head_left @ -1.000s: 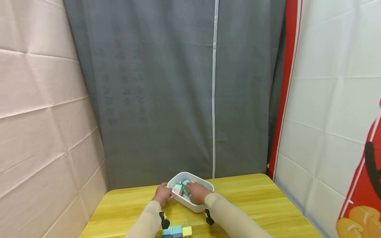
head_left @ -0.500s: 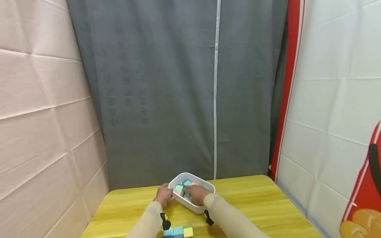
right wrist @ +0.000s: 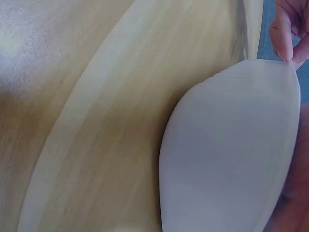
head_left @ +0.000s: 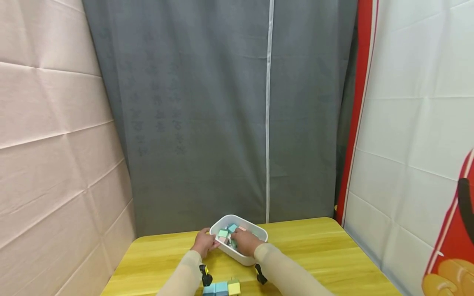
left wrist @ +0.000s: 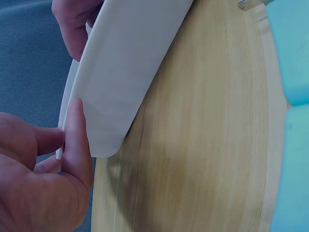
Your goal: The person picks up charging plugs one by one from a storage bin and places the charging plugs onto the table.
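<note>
A white bin (head_left: 235, 255) stands on the table at an angle, with several small blocks in it. Among them are a mint-green block (head_left: 223, 233), a blue block (head_left: 232, 228) and a pink block (head_left: 242, 228). My left hand (head_left: 202, 243) pinches the bin's rim at its left corner; in the left wrist view the thumb and fingers (left wrist: 76, 128) lie on both sides of the wall. My right hand (head_left: 246, 241) reaches down inside the bin among the blocks. Its fingertips are hidden, and the right wrist view shows mostly the bin's outer wall (right wrist: 227, 145).
Light-blue blocks (head_left: 221, 287) and a yellow block (head_left: 234, 288) stand in a row at the table's near edge. The yellow wood-grain table (head_left: 307, 250) extends to both sides. A grey curtain (head_left: 200, 123) hangs behind it.
My right hand has shifted about within the bin and its fingers have drawn back from the mint-green block. Blocks under it have moved a little. The left hand keeps its grip on the rim.
</note>
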Demonstrator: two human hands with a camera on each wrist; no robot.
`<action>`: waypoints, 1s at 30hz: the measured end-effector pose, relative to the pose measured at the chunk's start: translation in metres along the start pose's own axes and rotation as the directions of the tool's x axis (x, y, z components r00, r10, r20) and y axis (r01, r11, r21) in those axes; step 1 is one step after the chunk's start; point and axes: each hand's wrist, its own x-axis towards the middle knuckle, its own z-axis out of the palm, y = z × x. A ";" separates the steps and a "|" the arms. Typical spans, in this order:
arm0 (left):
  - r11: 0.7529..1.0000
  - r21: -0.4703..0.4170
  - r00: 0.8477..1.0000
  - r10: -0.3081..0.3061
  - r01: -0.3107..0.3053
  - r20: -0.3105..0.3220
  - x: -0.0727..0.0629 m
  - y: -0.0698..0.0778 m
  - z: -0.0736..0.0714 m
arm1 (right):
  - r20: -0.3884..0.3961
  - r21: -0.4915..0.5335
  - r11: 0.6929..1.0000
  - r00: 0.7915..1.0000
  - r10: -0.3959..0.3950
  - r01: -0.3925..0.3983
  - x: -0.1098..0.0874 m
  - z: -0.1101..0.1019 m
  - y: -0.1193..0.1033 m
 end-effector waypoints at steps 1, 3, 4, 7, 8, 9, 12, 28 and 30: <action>1.000 -0.003 1.000 0.000 0.000 0.001 0.000 0.000 0.000 | -0.007 0.007 1.000 1.000 -0.001 0.001 0.000 0.000 0.000; 1.000 -0.004 1.000 0.001 -0.001 0.004 0.001 -0.001 0.000 | -0.016 0.012 1.000 1.000 0.000 0.000 -0.001 -0.001 -0.001; 1.000 -0.002 1.000 0.000 0.000 0.003 0.001 -0.001 0.000 | -0.021 0.014 1.000 1.000 0.000 0.000 -0.002 -0.001 -0.001; 1.000 0.005 1.000 -0.005 0.005 0.001 0.001 0.000 -0.001 | -0.025 0.018 1.000 1.000 0.008 -0.007 -0.003 -0.004 -0.002; 1.000 0.007 1.000 -0.007 0.007 0.001 0.001 0.000 -0.001 | -0.025 0.018 1.000 1.000 0.010 -0.010 -0.003 -0.004 -0.002; 1.000 0.010 1.000 -0.008 0.008 0.001 0.000 0.001 -0.002 | -0.025 0.018 1.000 1.000 0.012 -0.011 -0.003 -0.004 -0.002; 1.000 0.015 1.000 -0.019 0.019 0.000 -0.001 0.002 -0.002 | -0.024 0.020 1.000 1.000 0.014 -0.014 -0.003 -0.003 -0.002; 0.999 0.026 1.000 -0.026 0.026 -0.009 0.001 -0.001 -0.001 | -0.031 0.136 0.990 0.999 0.042 -0.037 -0.010 -0.008 0.006; 0.999 0.025 1.000 -0.029 0.030 -0.011 0.001 -0.001 -0.001 | -0.030 0.145 0.988 0.998 0.054 -0.049 -0.012 -0.010 0.008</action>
